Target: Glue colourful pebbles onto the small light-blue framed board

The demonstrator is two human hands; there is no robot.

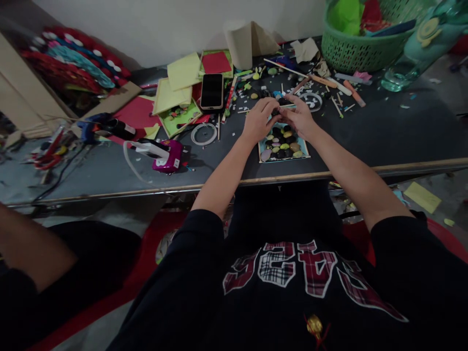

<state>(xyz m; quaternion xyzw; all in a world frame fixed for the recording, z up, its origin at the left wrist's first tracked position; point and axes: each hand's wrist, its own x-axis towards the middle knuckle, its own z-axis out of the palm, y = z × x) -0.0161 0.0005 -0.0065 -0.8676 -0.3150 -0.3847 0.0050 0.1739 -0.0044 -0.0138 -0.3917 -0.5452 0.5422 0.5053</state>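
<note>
A shallow blue-lined tray (304,147) of black, yellow and grey pebbles (294,146) lay near the near edge of the table (365,139). Over its far side, the left hand (260,118) and right hand (299,117) curled their fingers together around a small dark piece (275,112); which gripped it was unclear. Farther left, a lime-green tray (170,127) contained small coloured pieces (178,111); far right, a perforated green basket (349,52) held lime and red scraps (347,17).

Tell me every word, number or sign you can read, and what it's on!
"4": seems upside down here, on the black shirt; the figures beside it are too slanted to read surely.
Too small or blurred: marks on the purple box, the label on the dark bottle, the badge on the teal bottle.
</note>
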